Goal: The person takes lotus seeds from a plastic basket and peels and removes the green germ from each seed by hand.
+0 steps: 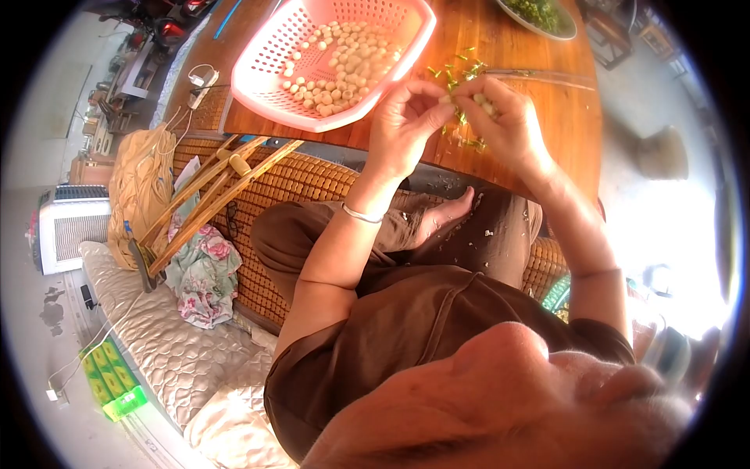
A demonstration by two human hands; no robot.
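My left hand (408, 125) is closed in a pinch over the table, its fingertips on a small pale round seed (445, 99), which looks like a lotus seed. My right hand (506, 121) meets it there. Several more pale seeds (486, 105) sit in its curled fingers. Below and around the fingertips, small green shoots (472, 73) and scraps lie scattered on the wooden table (558, 117). Beside my left hand stands a pink perforated plastic basket (258, 59) with many loose pale seeds (351, 66) in it.
A plate of green bits (539, 16) sits at the table's far right. A thin stick-like tool (539, 76) lies behind my right hand. Wooden crutches (211, 191) lean at the left by a floral cloth (205, 270). A power strip (205, 87) rests near the table's left end.
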